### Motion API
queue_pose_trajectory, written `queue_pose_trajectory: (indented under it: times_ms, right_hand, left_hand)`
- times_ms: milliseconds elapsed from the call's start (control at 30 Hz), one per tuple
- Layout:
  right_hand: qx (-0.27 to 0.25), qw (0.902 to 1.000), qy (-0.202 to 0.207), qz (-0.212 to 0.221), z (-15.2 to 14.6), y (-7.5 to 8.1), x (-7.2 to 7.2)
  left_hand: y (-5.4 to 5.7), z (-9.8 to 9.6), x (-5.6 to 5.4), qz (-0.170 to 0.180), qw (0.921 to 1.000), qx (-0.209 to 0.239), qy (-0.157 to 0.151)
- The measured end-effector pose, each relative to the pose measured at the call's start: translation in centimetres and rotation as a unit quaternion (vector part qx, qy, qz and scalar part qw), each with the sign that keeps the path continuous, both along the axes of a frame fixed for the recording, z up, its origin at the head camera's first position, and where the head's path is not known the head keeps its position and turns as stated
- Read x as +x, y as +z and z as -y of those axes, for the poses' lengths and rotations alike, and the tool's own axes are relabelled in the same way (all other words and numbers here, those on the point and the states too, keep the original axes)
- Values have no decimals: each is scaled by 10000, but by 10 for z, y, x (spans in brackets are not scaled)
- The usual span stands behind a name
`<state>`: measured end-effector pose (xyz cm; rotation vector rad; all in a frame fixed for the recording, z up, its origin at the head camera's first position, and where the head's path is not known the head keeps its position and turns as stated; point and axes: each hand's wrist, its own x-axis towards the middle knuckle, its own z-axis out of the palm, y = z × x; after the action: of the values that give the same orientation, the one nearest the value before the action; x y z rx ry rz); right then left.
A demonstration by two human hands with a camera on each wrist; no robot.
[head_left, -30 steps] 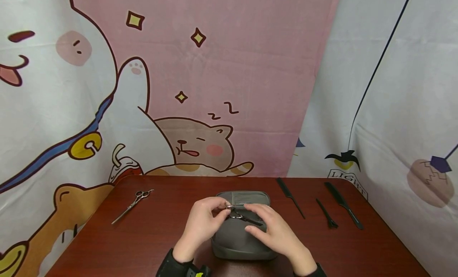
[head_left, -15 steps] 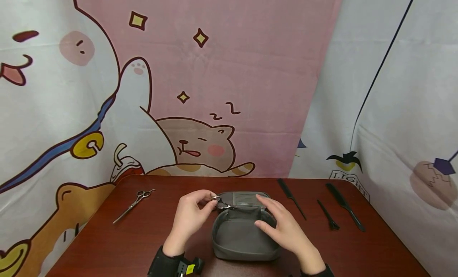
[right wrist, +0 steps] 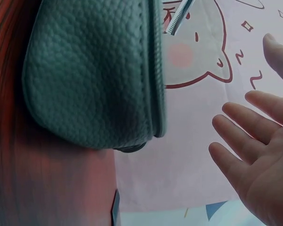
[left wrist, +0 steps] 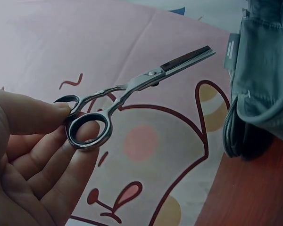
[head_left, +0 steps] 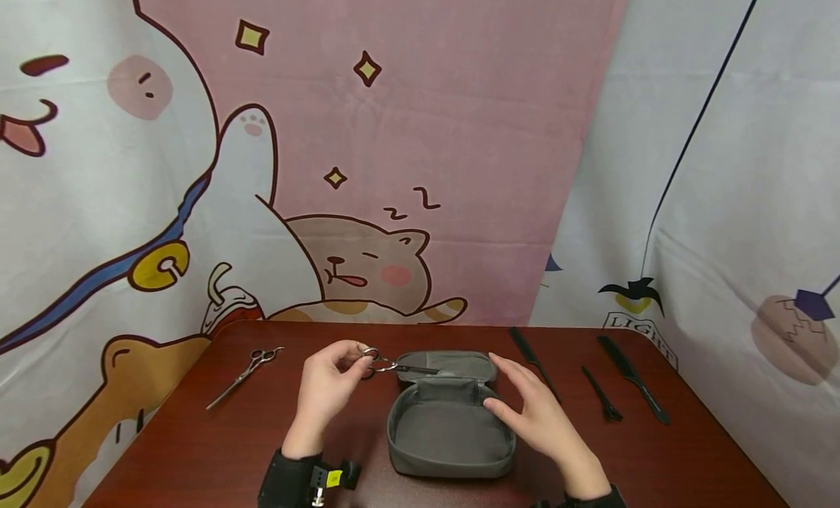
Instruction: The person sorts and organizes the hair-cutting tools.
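My left hand (head_left: 327, 395) pinches the finger rings of a pair of thinning scissors (left wrist: 152, 74) between thumb and fingers. Their toothed blade points right, held above the raised lid of a grey zippered pouch (head_left: 453, 463). The pouch lies unzipped with its lid folded back, and no item shows inside it. To the right of the pouch, my right hand (head_left: 545, 424) hovers with its fingers spread and nothing in them. In the right wrist view, its palm (right wrist: 269, 174) stands apart from the pouch's pebbled side (right wrist: 89, 70).
Another pair of silver scissors (head_left: 254, 360) lies on the left of the reddish-brown table (head_left: 197, 464). On the right are a black tail comb (head_left: 523, 345), a slim black clip-like item (head_left: 599, 393) and a wider black comb (head_left: 620, 362). A printed cloth hangs behind.
My left hand has moved left with the thinning scissors, drawing them from above the pouch's middle toward its lid's left side. My right hand has shifted slightly right.
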<state>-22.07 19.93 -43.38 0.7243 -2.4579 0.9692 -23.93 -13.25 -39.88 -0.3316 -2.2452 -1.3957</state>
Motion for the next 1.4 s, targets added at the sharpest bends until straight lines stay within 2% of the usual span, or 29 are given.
queue_pose_trajectory:
  times_ms: [200,433,667,1033,1200,1400]
  right_hand:
    - [-24,9999,-76,69,-3,-3,-2]
    - [-92,9993,-177,327,-7,-4,-3]
    - [-129,9986,-227,456,-11,-6,-6]
    - [-296,9987,-279,312,-17,-12,-11]
    - [-471,9970,-325,521,-22,-18,-15]
    - [-625,9928,-383,943,-27,-23,-22]
  left_hand:
    - [-7,7,-6,323,9991,223,131]
    - [-14,15,-11,443,9979,378,267]
    - [-20,19,-17,842,9908,1028,259]
    - [-27,21,-25,1111,9818,1470,469]
    - [-31,20,-28,1307,9748,1743,481]
    - [-35,20,-36,1542,9602,2314,264]
